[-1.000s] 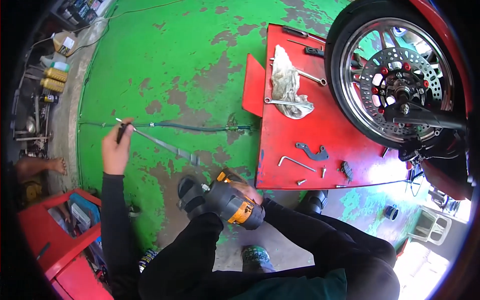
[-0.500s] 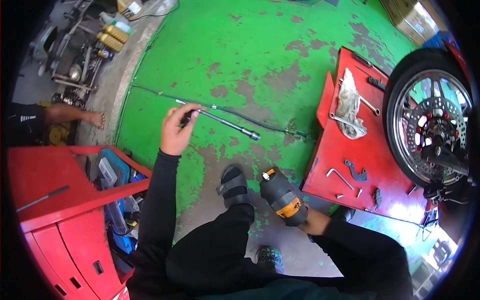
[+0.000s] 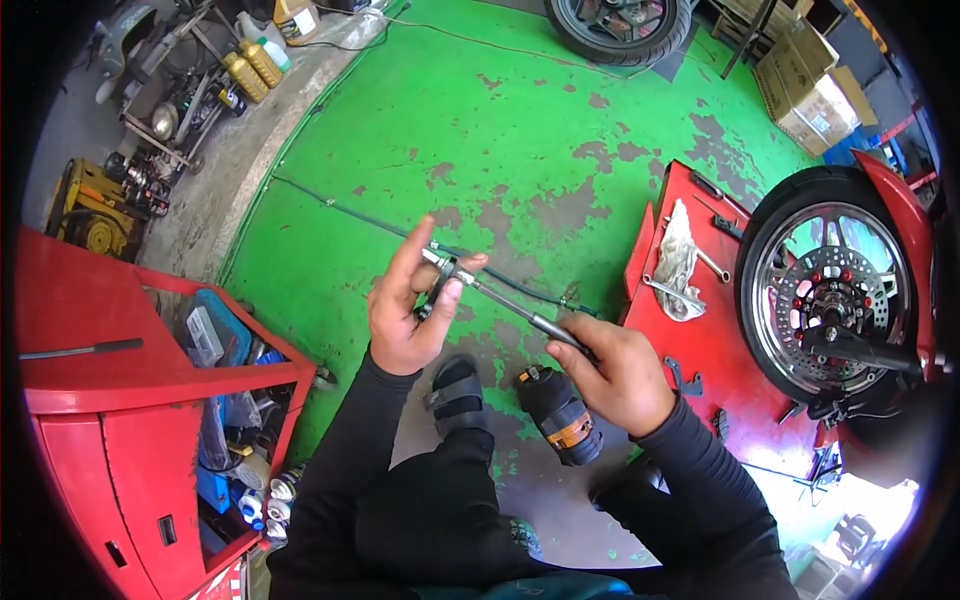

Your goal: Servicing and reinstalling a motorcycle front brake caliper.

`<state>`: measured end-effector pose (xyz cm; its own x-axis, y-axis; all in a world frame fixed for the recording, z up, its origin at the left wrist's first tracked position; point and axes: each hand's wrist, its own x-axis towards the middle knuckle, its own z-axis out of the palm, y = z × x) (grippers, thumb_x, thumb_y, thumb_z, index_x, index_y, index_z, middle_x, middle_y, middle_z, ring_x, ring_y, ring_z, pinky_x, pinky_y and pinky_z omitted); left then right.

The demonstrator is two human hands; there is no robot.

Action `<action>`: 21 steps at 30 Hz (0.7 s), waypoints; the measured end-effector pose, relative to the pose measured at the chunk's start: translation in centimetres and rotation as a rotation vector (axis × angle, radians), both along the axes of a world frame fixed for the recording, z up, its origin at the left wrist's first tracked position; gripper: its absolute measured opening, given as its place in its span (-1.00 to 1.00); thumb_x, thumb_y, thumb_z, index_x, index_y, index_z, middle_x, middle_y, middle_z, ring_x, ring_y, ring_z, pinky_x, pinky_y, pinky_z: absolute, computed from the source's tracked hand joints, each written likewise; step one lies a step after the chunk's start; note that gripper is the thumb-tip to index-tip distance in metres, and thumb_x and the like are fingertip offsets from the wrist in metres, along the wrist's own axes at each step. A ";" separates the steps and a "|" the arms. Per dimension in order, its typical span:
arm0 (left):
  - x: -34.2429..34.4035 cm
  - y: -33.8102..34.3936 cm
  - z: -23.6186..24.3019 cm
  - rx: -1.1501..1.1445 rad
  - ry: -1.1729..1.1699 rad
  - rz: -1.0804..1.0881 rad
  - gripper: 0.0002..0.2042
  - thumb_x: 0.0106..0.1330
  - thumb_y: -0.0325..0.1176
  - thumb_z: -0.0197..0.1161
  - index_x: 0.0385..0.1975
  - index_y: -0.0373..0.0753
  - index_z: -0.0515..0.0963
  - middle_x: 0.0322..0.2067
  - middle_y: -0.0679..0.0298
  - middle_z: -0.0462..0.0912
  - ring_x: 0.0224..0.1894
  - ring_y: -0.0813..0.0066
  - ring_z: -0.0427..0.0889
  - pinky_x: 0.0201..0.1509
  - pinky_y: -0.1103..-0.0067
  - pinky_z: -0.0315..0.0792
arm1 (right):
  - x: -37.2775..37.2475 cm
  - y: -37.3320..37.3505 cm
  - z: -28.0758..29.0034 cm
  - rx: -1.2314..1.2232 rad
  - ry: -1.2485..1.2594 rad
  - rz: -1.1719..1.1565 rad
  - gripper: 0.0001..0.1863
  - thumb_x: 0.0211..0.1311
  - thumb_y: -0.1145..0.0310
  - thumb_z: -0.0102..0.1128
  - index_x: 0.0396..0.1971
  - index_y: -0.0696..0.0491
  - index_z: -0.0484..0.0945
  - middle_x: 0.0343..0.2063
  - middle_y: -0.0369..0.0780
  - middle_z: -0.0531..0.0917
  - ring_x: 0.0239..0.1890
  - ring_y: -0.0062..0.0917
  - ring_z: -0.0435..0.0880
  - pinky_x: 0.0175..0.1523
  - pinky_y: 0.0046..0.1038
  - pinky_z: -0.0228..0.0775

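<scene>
Across the middle runs a slim metal socket extension bar [image 3: 507, 302] with a thicker socket-like end. My left hand [image 3: 408, 318] grips the bar's upper left end between thumb and fingers, index finger pointing up; a dark piece in that palm is partly hidden. Fingers and thumb of my right hand [image 3: 625, 375] close round the thicker lower right end. Below and left of my right hand is a black impact wrench [image 3: 552, 410] with an orange band, apart from my fingers; what it rests on cannot be made out.
On the right, a red lift table [image 3: 655, 325] carries a rag [image 3: 680, 265], wrenches and small parts beside a motorcycle wheel [image 3: 830, 285]. A red tool cabinet [image 3: 110, 385] stands at left. Another wheel [image 3: 625, 30] and a cardboard box [image 3: 800, 90] lie farther off.
My right hand has let go of the impact wrench and taken the bar's thicker end. My left hand has moved right and nearer with the bar. The view has shifted.
</scene>
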<state>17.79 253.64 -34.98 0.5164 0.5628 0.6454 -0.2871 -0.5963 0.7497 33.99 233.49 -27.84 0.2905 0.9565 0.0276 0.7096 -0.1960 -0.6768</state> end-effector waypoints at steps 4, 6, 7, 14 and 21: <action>-2.5 1.4 0.5 -0.245 0.309 0.084 -0.46 0.44 -0.50 0.07 0.41 -0.38 0.16 -0.34 0.15 0.73 -0.27 0.43 0.74 -0.17 0.64 0.43 | 0.5 -3.4 0.7 -0.080 0.052 -0.106 -0.75 0.30 0.39 0.26 -0.12 0.20 0.52 -0.47 -0.15 0.62 -0.47 -0.32 0.61 -0.34 -0.37 0.40; -2.2 0.8 0.8 -0.220 0.261 0.022 -0.47 0.44 -0.49 0.07 0.41 -0.38 0.18 -0.31 0.12 0.74 -0.23 0.39 0.74 -0.14 0.61 0.44 | 0.4 -3.8 1.0 -0.052 0.054 -0.178 -0.79 0.32 0.40 0.24 -0.15 0.20 0.53 -0.53 -0.20 0.61 -0.52 -0.39 0.60 -0.39 -0.38 0.38; -1.9 0.3 1.0 -0.189 0.217 -0.040 -0.47 0.45 -0.48 0.08 0.40 -0.37 0.20 -0.28 0.09 0.75 -0.19 0.34 0.75 -0.11 0.58 0.46 | 0.2 -3.5 0.7 0.008 0.261 -0.256 -0.82 0.34 0.39 0.23 -0.21 0.19 0.53 -0.55 -0.24 0.60 -0.52 -0.47 0.59 -0.41 -0.39 0.36; 0.7 -3.3 2.3 -0.277 -0.007 -0.216 -0.53 0.43 -0.44 0.15 0.32 -0.39 0.34 -0.31 0.09 0.75 -0.23 0.37 0.75 -0.14 0.57 0.50 | -3.4 1.2 2.0 0.077 0.699 -0.352 -0.74 0.42 0.35 0.18 -0.49 0.14 0.52 -0.63 -0.39 0.53 -0.55 -0.70 0.49 -0.50 -0.42 0.30; 0.8 -3.5 2.5 -0.070 0.248 -0.162 -0.65 0.38 -0.45 0.23 0.14 -0.39 0.54 -0.36 0.12 0.74 -0.33 0.47 0.72 -0.25 0.61 0.49 | -4.1 0.1 0.7 0.117 0.279 -0.195 -0.73 0.38 0.35 0.22 -0.51 0.15 0.53 -0.70 -0.25 0.49 -0.67 -0.53 0.43 -0.50 -0.48 0.26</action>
<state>18.61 250.17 -32.52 0.7399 0.4993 0.4508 -0.1771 -0.5020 0.8466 29.90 233.64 -27.12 0.4794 0.8772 0.0276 0.4508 -0.2191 -0.8653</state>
